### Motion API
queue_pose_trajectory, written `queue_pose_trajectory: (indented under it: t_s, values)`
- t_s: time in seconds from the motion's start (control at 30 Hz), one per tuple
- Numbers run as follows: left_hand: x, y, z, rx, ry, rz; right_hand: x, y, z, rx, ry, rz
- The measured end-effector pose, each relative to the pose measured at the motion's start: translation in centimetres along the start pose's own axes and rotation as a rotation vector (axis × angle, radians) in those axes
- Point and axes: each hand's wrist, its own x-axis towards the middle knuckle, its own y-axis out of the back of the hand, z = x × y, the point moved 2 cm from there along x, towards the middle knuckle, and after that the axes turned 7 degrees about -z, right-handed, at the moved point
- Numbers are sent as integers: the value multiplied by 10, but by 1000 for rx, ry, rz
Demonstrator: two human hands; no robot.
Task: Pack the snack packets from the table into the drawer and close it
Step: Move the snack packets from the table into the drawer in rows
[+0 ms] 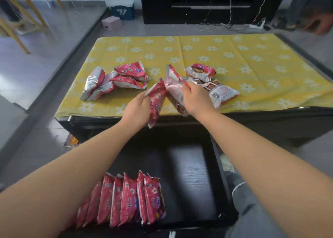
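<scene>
1. Heap of packets (115, 79), red and silver, about five. They lie overlapping on the yellow flowered cloth (252, 57), beyond our left hand and to its left, apart from it.
2. Row of packets (129, 201), red, standing on edge side by side. We see them in the open drawer (191, 174), near us and beneath our left forearm; the drawer floor under our right forearm is bare dark wood.
3. Left hand (137, 110), at the near edge of the table (270, 119). Fingers curled round one red packet (156, 102), which hangs tilted over that edge, above the drawer.
4. Silvery packet (173, 84), upright, touching the red packet along its left side.
5. Right hand (196, 99), just right of the left one. We grip the silvery packet with it; a second packet may sit under that grip, but we cannot tell.
6. Cluster of packets (221, 93), white, red and brown. They lie on the cloth just beyond and right of our right hand, some face up, one showing a barcode
</scene>
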Motion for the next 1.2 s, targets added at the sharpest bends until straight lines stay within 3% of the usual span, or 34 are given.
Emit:
queue_pose_trajectory:
  t_s: [0.17,0.37,0.5,0.73,0.93,1.2]
  values:
    - [-36,20,-19,-410,125,-66,-38,-39,-25,146,34,-108]
    - [-63,40,-39,-589,122,-187,-87,-87,-43,173,139,-299]
    - [-77,58,-56,-536,159,-270,-114,-112,-49,247,160,-456]
    - [-84,89,-92,-546,269,-364,-129,-143,-56,268,197,-426]
    - [-82,88,-118,-426,440,-214,-126,-176,-56,284,92,-512]
    - [-59,100,-159,-214,561,-176,-103,-237,-60,212,-55,-628]
